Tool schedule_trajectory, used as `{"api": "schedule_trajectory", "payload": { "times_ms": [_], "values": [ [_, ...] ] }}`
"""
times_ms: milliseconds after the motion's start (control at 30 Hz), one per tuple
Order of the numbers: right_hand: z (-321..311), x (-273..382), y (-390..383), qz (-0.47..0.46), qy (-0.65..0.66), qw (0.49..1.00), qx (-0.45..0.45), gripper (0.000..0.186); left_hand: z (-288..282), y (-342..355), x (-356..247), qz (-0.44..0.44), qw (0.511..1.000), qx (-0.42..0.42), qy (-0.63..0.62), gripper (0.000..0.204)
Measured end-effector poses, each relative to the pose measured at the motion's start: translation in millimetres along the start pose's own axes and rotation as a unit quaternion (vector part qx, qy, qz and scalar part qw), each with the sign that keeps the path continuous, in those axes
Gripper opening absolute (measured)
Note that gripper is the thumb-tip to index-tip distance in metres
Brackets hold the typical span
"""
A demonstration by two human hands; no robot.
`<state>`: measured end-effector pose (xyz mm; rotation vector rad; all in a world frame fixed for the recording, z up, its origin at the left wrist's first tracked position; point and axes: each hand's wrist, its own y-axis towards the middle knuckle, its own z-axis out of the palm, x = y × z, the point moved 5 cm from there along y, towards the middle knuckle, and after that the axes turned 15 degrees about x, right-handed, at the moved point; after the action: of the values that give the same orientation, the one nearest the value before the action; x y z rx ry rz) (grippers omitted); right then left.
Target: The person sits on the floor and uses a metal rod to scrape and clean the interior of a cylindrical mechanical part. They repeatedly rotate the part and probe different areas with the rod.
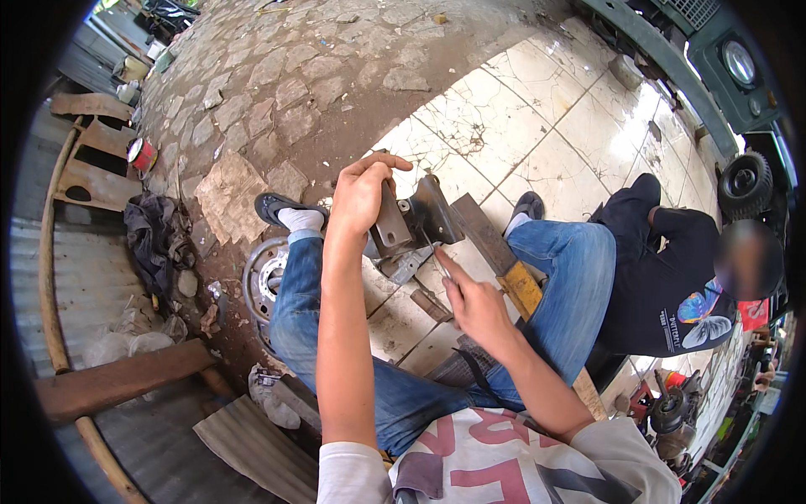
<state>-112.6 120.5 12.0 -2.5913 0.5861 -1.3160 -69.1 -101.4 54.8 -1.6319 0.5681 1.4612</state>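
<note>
My left hand point(359, 200) is closed over the upper end of a brown flat metal bracket point(391, 225) with a hole near its lower end. Right beside the bracket stands a dark curved metal part point(434, 210). My right hand point(480, 309) pinches a thin metal rod point(433, 246), its forefinger stretched along it and its tip close to the two metal pieces. Beneath them a grey metal piece point(405, 264) shows in part. The contact between the rod's tip and the metal is too small to make out.
A long metal bar point(487, 231) and a yellow block point(522, 290) lie by my right knee. A wheel rim point(262, 273) is beside my left leg. Close on my right sits a person in a black shirt point(663, 294). A vehicle point(739, 84) stands at far right.
</note>
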Motion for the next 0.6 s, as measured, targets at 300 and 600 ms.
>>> {"api": "schedule_trajectory", "payload": {
  "times_ms": [300, 600],
  "values": [
    [14, 7, -27, -0.029, 0.156, 0.987, 0.023, 0.053, -4, 6, -2, 0.021, 0.999, -0.029, 0.001, 0.028],
    [1, 10, -12, -0.059, 0.173, 0.983, 0.016, 0.044, -2, 7, -3, 0.009, 1.0, -0.021, 0.015, 0.03]
  ]
}}
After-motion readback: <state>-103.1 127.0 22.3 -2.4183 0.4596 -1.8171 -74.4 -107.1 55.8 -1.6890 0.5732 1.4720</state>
